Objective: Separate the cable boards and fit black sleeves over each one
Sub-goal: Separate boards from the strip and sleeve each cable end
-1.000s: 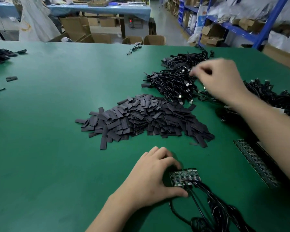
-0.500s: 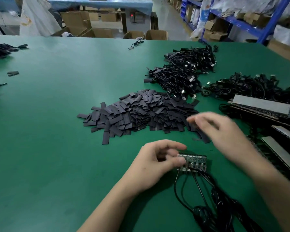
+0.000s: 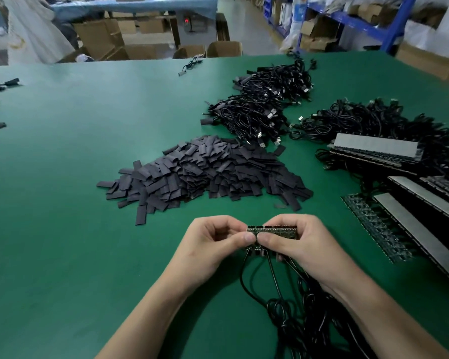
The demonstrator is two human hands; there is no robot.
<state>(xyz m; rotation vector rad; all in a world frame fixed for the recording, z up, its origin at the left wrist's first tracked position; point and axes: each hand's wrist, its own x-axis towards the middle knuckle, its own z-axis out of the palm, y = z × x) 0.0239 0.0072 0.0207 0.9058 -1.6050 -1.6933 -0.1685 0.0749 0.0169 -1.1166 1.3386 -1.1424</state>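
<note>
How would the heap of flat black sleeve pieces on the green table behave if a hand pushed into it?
The heap of flat black sleeve pieces would probably scatter: the pieces lie loose, with strays around its edges. Each looks thin and flat, so likely light, sliding easily over the smooth green table.

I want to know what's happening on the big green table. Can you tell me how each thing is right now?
Left hand: pinching the board strip's left end.
Right hand: gripping the same strip.
Board strip: held up between both hands, not yet split, cables hanging.
Black sleeves: loose heap, unused.
Far cable pile: tangled heap with some sleeved ends.
Right cable pile: tangled heap.
Waiting board strips: stacked at right, untouched.
</note>
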